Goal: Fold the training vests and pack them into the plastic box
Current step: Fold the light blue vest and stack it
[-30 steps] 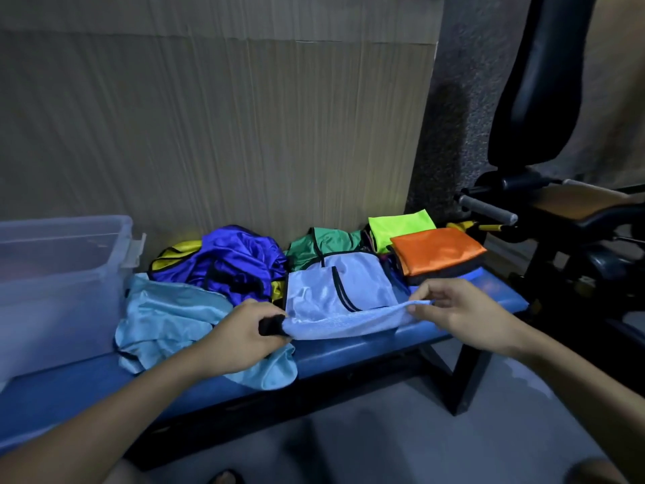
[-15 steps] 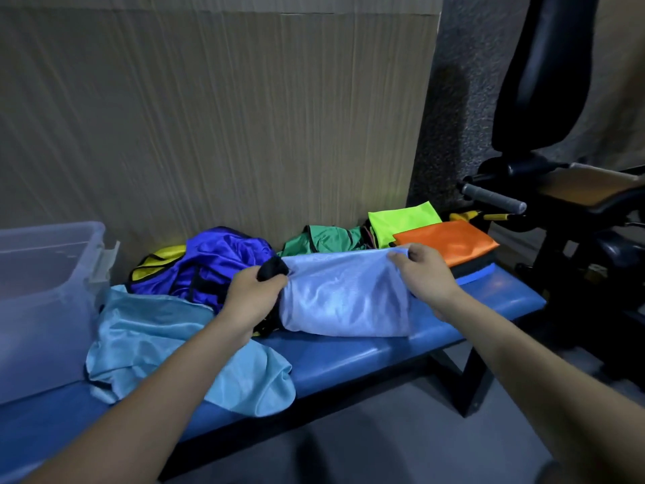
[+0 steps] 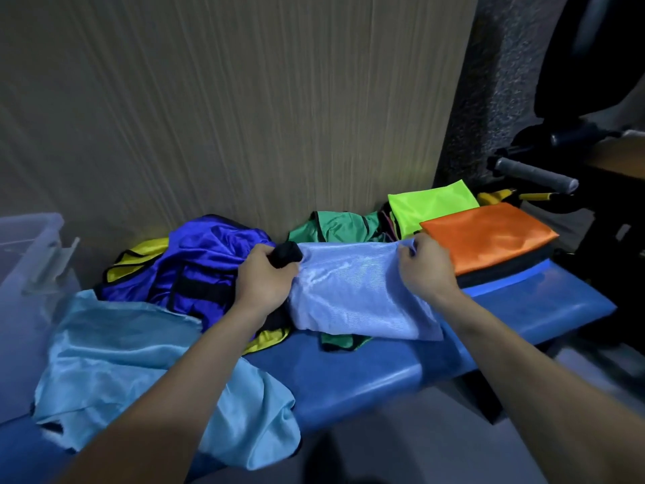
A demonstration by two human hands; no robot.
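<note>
A pale blue vest (image 3: 352,295) lies folded over on the blue bench (image 3: 366,372). My left hand (image 3: 263,281) grips its left end, where black trim bunches up. Its far right corner is pinched by my right hand (image 3: 424,270). Unfolded vests lie around it: a royal blue one (image 3: 206,260), a yellow one (image 3: 139,260) under that, a green one (image 3: 335,227) behind, and a light cyan one (image 3: 139,372) draped over the bench's front edge. Folded orange (image 3: 488,235) and lime (image 3: 429,204) vests sit at the right. The clear plastic box (image 3: 28,246) stands at the far left.
A wood-grain wall panel (image 3: 227,99) rises right behind the bench. Black exercise equipment with a grey padded handle (image 3: 534,174) stands at the right, close to the bench end. Grey floor lies below the bench's front edge.
Both hands carried the near edge of the pale blue vest up and away from me, folding it over onto its far half. They now hold it at the far side.
</note>
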